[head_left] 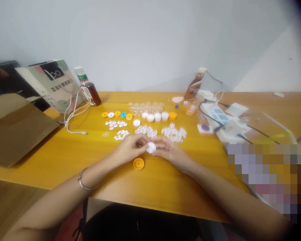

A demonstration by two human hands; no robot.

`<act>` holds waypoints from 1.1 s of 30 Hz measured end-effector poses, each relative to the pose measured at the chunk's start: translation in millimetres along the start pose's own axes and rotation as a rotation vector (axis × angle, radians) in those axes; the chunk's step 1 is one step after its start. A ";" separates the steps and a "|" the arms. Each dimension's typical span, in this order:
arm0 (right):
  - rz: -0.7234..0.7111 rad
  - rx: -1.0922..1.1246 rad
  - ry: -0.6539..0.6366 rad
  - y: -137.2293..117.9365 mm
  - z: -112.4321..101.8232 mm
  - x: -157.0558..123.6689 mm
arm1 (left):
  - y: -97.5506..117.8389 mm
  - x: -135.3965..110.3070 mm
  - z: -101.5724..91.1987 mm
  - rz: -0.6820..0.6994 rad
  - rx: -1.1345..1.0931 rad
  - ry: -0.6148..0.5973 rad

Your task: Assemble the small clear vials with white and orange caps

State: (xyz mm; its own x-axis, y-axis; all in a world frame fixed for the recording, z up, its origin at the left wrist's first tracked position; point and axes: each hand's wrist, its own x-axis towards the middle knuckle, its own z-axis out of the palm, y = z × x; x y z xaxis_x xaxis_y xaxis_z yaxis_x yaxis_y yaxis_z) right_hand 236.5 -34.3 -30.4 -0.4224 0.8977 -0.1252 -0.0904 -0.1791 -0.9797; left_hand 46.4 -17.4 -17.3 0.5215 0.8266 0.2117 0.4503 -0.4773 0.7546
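Note:
Between my fingertips is a small round white plastic piece (151, 148), gripped from both sides just above the table. My left hand (133, 146) pinches its left side, and my right hand (171, 152) closes on its right edge. An orange round cap (138, 163) with a hollow inside lies on the table just below my left hand. Beyond my hands lie heaps of small clear-white parts (174, 133) and another such heap (145, 131). Small white discs (121, 135) are grouped to the left, close to my left hand.
A row of orange, white and teal caps (123, 114) crosses the table, with clear rings and cups (147, 107) behind. A tea bottle (90, 90), paper bag (57, 85) and cardboard box (20, 130) stand left. A brown bottle (195, 85) and power strip (222, 122) are right.

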 end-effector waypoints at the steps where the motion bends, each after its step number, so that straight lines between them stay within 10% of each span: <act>1: 0.001 0.004 0.019 0.5 0.9 -0.3 | -0.4 0.3 1.4 -0.011 -0.008 0.013; 20: 0.026 -0.060 0.076 -4.8 7.0 -3.3 | 5.4 -1.9 -1.1 0.161 0.238 -0.022; 33: -0.034 -0.100 0.035 0.7 4.8 -1.4 | -10.1 7.2 12.7 -0.166 -0.248 0.062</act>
State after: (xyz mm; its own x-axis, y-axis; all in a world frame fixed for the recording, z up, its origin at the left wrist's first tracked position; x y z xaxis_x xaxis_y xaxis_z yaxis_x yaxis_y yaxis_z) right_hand 232.6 -37.6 -30.1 -0.3883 0.9165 -0.0957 -0.0125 -0.1091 -0.9939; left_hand 54.9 -10.4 -31.3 0.4068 0.9076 0.1041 0.3311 -0.2527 0.9091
